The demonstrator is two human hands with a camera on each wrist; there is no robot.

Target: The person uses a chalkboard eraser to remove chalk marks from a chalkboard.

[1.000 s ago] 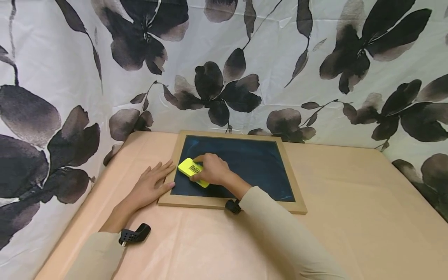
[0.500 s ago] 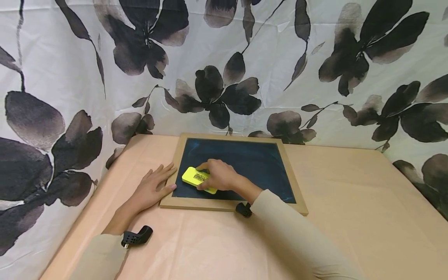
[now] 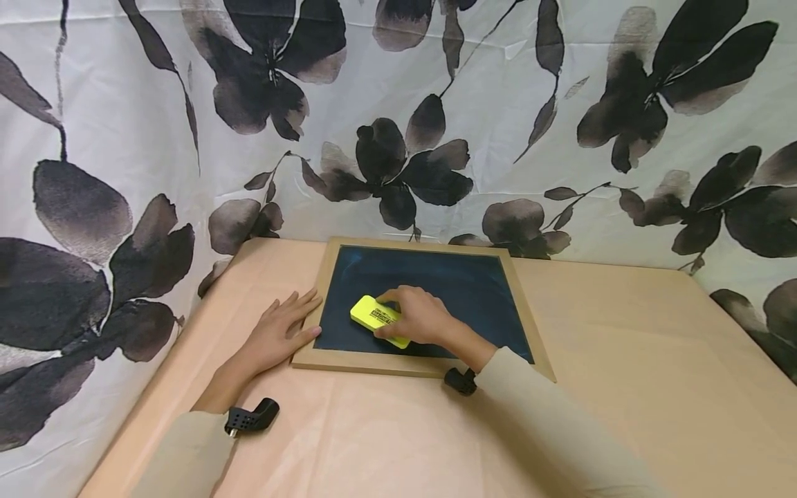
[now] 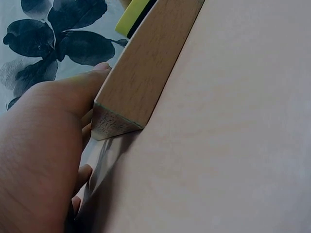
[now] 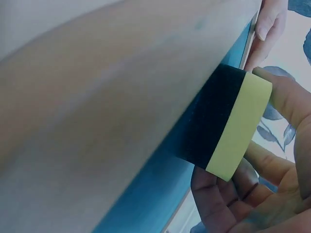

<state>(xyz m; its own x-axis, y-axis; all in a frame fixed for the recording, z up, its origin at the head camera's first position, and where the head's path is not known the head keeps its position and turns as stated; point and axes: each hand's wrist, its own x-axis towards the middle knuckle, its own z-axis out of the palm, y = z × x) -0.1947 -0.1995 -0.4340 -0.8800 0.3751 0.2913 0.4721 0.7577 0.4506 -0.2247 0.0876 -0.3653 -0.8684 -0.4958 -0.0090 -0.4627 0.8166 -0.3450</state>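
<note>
A framed chalkboard [image 3: 448, 273] with a dark blue face lies flat on the table. My right hand [image 3: 426, 319] pinches a yellow board eraser [image 3: 371, 312] between thumb and fingers, over the left half of the board. In the right wrist view the black felt [image 5: 214, 114] of the eraser faces the blue surface. My left hand [image 3: 274, 337] rests with straight, spread fingers against the left side of the wooden frame [image 3: 367, 362]. The left wrist view has its thumb touching the frame [image 4: 146, 68] near a corner; the other fingers are mostly hidden there.
A peach cloth covers the table [image 3: 629, 346]. Behind and to the left hangs a white curtain [image 3: 486, 62] with dark flowers, reaching the table's back edge. Faint bluish smears [image 3: 351, 261] show on the board's upper left. A black camera [image 3: 252, 417] sits at each wrist.
My right hand has slid the eraser from the board's left edge to the right and slightly nearer. The left hand stays at the frame's left side. The head view has shifted slightly.
</note>
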